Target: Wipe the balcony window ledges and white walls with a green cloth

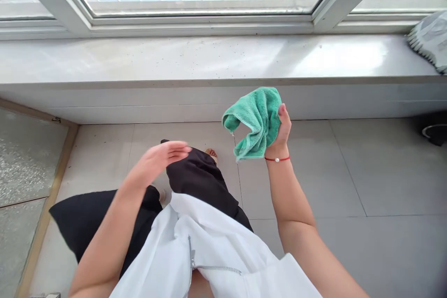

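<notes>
A green cleaning cloth (260, 118) hangs loosely folded from my right hand (283, 128), just in front of the windowsill's edge. The fingers of that hand are mostly hidden behind the cloth; the thumb shows at its right side. My left hand (160, 158) is held in the air above my dark trousers, its fingers stretched out to the right with nothing in them. It is slightly blurred and apart from the cloth. Beyond both hands runs the white windowsill (139, 58), with small dark specks scattered over its middle.
Framed window panes (202, 18) rise behind the sill. A white patterned bundle (429, 39) sits at the sill's right end. On the floor at right is a black object (436, 128). A wood-framed glass panel (30, 158) stands at left, over grey tiles (349, 172).
</notes>
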Available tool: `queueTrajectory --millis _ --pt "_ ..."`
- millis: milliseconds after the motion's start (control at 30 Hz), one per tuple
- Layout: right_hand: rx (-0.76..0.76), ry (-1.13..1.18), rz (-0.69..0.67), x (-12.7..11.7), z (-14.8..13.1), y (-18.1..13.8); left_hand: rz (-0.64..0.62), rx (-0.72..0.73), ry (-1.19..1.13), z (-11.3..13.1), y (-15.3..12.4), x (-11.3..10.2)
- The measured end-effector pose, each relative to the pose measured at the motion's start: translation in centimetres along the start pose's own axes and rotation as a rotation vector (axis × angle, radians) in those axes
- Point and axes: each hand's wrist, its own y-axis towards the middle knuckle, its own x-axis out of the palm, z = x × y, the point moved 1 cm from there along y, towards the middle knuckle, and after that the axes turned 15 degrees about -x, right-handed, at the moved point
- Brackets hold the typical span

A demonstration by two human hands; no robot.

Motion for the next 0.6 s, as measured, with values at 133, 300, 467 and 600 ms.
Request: queueTrajectory --millis 133,300,467,600 --pt "0.033 -0.045 -0.274 7.3 -4.3 -0.5 -0.276 0.077 0.016 2.9 3.3 5.6" --pt "0.153 0.012 -0.674 13.4 -6.9 -1.8 -0.068 0.41 -0.218 6.1 0.9 5.7" --pt "0.041 -0.213 -0.88 17.4 -6.3 -2.8 0.359 0.434 -0.218 4.7 -2.0 2.8" --pt "-0.144 -0.421 -0.786 18.2 -4.9 -2.9 0.621 0.409 -0.181 3.8 -3.7 -0.7"
